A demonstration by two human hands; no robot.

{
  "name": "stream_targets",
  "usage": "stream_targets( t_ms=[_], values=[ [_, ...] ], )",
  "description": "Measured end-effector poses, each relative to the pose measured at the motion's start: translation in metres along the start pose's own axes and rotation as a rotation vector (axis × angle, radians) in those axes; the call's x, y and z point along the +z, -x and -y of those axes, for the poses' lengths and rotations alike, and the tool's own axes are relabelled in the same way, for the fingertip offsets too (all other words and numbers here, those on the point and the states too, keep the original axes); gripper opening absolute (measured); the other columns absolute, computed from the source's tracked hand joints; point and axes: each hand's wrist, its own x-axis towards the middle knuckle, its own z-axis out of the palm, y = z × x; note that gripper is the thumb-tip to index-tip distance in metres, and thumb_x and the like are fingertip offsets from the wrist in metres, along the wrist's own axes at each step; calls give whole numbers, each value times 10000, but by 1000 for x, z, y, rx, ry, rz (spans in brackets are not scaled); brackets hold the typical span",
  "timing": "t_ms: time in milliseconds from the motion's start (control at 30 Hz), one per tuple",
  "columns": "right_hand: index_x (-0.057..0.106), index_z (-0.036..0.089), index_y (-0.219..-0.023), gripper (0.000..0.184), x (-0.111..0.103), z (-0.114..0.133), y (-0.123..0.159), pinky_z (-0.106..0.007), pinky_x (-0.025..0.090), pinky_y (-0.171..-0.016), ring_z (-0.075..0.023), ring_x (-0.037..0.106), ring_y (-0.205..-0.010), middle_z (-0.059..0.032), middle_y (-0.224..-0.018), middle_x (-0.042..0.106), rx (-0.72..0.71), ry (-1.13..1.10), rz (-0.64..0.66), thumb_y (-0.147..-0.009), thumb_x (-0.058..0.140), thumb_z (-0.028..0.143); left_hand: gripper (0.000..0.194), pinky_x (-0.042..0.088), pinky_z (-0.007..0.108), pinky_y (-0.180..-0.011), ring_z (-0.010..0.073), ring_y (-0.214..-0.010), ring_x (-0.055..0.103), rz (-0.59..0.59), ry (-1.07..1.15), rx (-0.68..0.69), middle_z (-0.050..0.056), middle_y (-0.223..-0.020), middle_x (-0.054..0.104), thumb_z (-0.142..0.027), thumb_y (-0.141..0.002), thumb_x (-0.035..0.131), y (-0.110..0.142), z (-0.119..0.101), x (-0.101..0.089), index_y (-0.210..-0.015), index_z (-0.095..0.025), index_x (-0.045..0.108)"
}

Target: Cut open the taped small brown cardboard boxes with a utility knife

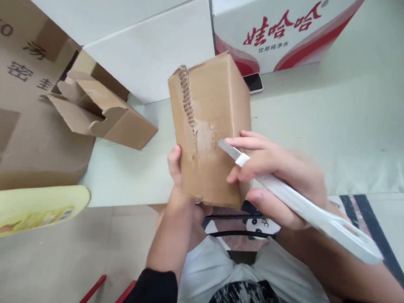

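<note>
A brown cardboard box (208, 110) is held up in front of me, slightly tilted. Its near face has a ragged torn strip that bares the corrugation, running down toward the middle. My left hand (175, 168) grips the box at its lower left edge, thumb showing and the other fingers hidden behind it. In my right hand (276, 170) is a utility knife (288, 199) with a white handle and a short metal blade. The blade tip points at the box face, right of the tear; whether it touches cannot be told.
A small open carton (120, 127) lies at left beside a large printed cardboard box (26, 93). White panels and a red-and-white carton (276, 32) stand behind. A phone (254, 82) rests on the pale table (328, 128). A yellow chair back (35, 204) is at lower left.
</note>
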Motion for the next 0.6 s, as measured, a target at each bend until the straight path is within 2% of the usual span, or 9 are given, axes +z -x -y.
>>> stream_targets(
  t_ms=[33, 100, 200, 233, 300, 367, 433, 500, 600],
  values=[
    [713, 308, -915, 65, 3, -3, 0, -560, 492, -1214, -308, 726, -1289, -12, -806, 780, 5, 7, 4, -897, 728, 368, 708, 558, 533, -1191, 355, -1471, 576, -2, 93, -60, 58, -1389, 718, -797, -941, 364, 2, 2, 1, -1264, -260, 693],
    [711, 307, -941, 90, 8, -10, 1, -599, 419, -1274, -315, 676, -1372, -21, -847, 790, 18, 7, 21, -891, 741, 376, 726, 562, 549, -1184, 379, -1476, 568, 9, 126, -116, 72, -1315, 753, -825, -917, 395, 2, 3, -2, -1149, -232, 742],
    [696, 301, -970, 149, 13, -16, 1, -588, 472, -1239, -304, 711, -1310, -29, -940, 801, -16, -57, -4, -891, 758, 411, 778, 558, 582, -1175, 398, -1462, 578, 55, 142, -164, 90, -1315, 751, -870, -883, 420, -1, 1, -14, -1183, -226, 738],
    [686, 305, -993, 149, 14, -17, 1, -574, 508, -1210, -288, 744, -1242, -24, -969, 799, -32, -97, -61, -903, 751, 406, 811, 550, 594, -1179, 400, -1451, 587, 87, 148, -178, 98, -1323, 746, -892, -872, 410, -4, 0, -18, -1213, -228, 728],
    [652, 325, -1043, 130, 13, -18, 1, -543, 575, -1145, -248, 788, -1092, -5, -992, 790, -31, -175, -255, -942, 719, 370, 782, 520, 604, -1204, 385, -1437, 600, 97, 144, -156, 98, -1348, 735, -877, -874, 450, -10, -2, -25, -1259, -246, 703],
    [608, 342, -1062, 104, 11, -18, 0, -517, 616, -1084, -232, 798, -986, 8, -942, 772, 87, -174, -478, -986, 672, 372, 653, 480, 600, -1243, 360, -1435, 603, 19, 130, -83, 83, -1386, 721, -797, -876, 561, -17, -3, -31, -1244, -274, 694],
    [573, 339, -1046, 120, 9, -17, -1, -486, 637, -1008, -234, 794, -914, 12, -863, 753, 266, -105, -608, -1009, 644, 427, 542, 451, 606, -1269, 345, -1456, 585, -50, 112, -42, 64, -1425, 704, -734, -877, 609, -23, -1, -36, -1185, -298, 701],
    [563, 318, -1024, 159, 9, -17, -1, -443, 632, -915, -220, 782, -851, 17, -810, 748, 414, -39, -595, -1016, 641, 457, 509, 446, 619, -1275, 337, -1520, 521, -58, 91, -27, 36, -1473, 675, -744, -893, 575, -27, 3, -38, -1162, -330, 699],
    [568, 282, -1008, 167, 14, -20, 2, -399, 591, -817, -196, 763, -831, 13, -850, 782, 518, -1, -461, -1004, 654, 425, 526, 458, 591, -1281, 313, -1602, 415, -48, 63, 45, -12, -1575, 592, -769, -925, 535, -29, 7, -37, -1255, -380, 664]
  ],
)
